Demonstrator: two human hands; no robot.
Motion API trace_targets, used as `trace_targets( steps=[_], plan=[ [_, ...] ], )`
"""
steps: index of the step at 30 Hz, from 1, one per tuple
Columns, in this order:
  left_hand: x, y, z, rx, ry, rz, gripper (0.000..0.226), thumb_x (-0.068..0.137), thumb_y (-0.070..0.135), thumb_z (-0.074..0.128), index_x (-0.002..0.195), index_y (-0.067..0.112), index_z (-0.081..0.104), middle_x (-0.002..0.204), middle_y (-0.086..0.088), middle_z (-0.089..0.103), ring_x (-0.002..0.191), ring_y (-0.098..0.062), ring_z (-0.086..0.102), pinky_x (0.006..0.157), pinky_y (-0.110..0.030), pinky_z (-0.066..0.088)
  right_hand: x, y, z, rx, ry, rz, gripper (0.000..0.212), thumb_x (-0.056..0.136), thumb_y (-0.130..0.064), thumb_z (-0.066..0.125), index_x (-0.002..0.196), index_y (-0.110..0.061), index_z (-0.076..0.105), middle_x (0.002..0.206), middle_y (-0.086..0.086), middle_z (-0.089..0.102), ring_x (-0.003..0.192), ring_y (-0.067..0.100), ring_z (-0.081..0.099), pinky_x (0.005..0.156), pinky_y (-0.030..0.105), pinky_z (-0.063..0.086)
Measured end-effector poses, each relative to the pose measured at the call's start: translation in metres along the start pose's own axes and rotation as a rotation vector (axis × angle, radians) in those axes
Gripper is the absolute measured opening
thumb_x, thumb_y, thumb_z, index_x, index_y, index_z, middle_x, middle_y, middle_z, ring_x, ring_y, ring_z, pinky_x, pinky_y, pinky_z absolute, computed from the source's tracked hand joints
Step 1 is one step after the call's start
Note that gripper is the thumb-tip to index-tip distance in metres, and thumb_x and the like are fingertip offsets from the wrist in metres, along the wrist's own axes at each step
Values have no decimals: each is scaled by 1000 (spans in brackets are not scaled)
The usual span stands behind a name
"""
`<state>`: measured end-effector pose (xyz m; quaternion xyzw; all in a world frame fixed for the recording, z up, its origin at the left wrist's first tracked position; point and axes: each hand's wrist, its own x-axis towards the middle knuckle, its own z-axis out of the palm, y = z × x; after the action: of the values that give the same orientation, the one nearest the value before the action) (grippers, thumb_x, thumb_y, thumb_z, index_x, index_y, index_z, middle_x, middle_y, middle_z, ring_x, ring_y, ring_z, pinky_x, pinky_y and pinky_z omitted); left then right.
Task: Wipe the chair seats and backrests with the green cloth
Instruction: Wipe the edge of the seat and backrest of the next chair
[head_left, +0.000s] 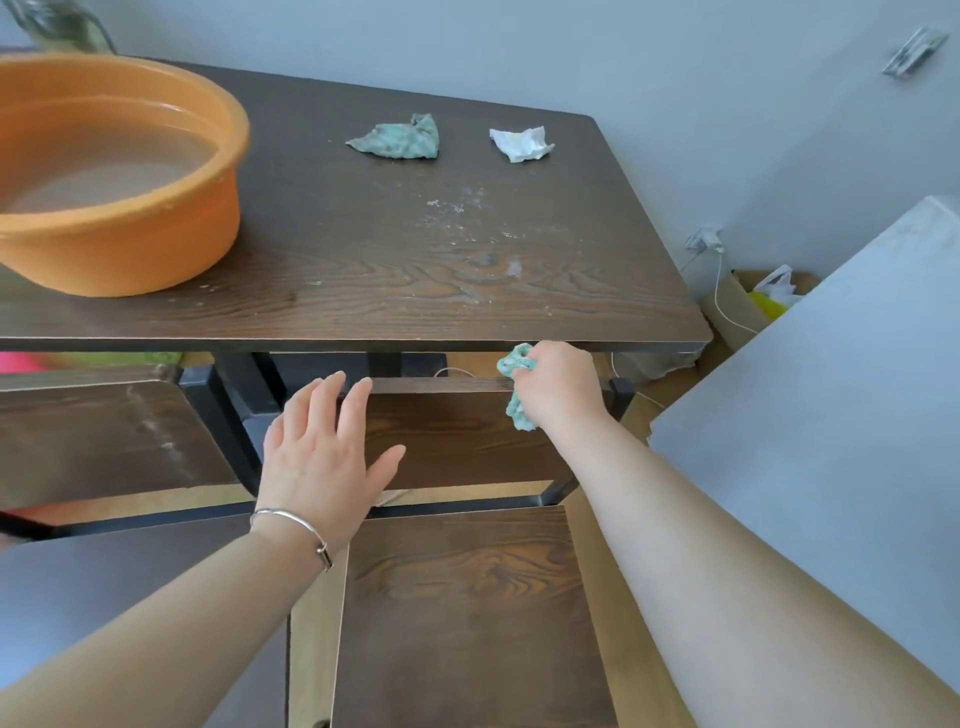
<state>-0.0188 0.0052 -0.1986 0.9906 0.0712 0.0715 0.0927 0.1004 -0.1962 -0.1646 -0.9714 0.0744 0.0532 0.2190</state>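
Note:
A dark wooden chair stands tucked against the table, its backrest (457, 441) facing me and its seat (467, 613) below. My right hand (558, 387) grips a bunched green cloth (514, 364) at the top right corner of the backrest, just under the table edge. Fingers straight, my left hand (322, 452) lies flat on the left part of the backrest. A second chair's backrest (104, 436) shows at the left, with pale smears on it.
The dark wooden table (363, 270) carries an orange basin (119, 171) of water, another green cloth (400, 137) and a crumpled white cloth (522, 144). A grey slab (831, 415) leans at the right. A wall plug and white cable (717, 270) sit behind.

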Motion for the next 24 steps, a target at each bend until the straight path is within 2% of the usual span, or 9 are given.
trace_targets(
  steps=[6,11,14,17,19,21,24],
  plan=[
    [-15,-45,2,-11,-12,-47,74,83,55,60,143,17,39,145,-9,41,133,-32,35,104,-52,38,-28,-70,45,26,-14,-76,40,89,-31,69,125,-17,59,116,5,65,99,21,65,84,32,58],
    [-29,-69,7,-3,-28,-38,75,79,53,67,139,15,44,140,-11,46,128,-34,42,98,-51,44,-44,-118,69,6,-44,-195,34,92,-30,65,121,-14,62,113,6,66,98,22,64,81,35,58],
    [-36,-78,12,1,-33,-24,75,78,53,67,139,15,45,139,-12,47,127,-35,44,97,-52,45,-55,-128,79,16,-23,-332,29,93,-25,63,119,-15,63,113,6,66,99,23,62,83,38,56],
    [-43,-84,19,1,-37,-2,75,78,53,68,138,14,46,138,-13,48,126,-36,45,95,-52,46,-63,-116,87,60,36,-510,22,94,-20,61,115,-16,65,109,3,65,96,20,61,76,30,54],
    [-47,-87,23,17,-52,9,75,79,55,65,138,14,46,139,-13,48,126,-36,45,96,-52,46,-64,-106,91,51,47,-607,21,94,-17,59,113,-14,67,107,3,65,92,19,60,68,23,43],
    [-49,-87,28,30,-66,20,74,79,57,63,138,15,46,139,-13,49,127,-36,45,96,-52,46,-62,-101,91,13,51,-672,21,94,-15,59,113,-13,67,104,4,64,89,20,60,67,22,36],
    [-50,-84,34,45,-83,30,75,79,60,62,138,15,47,139,-13,50,126,-36,46,96,-51,46,-58,-99,88,-4,40,-735,22,93,-15,59,114,-13,67,102,4,64,87,20,59,65,19,33]
  ],
)
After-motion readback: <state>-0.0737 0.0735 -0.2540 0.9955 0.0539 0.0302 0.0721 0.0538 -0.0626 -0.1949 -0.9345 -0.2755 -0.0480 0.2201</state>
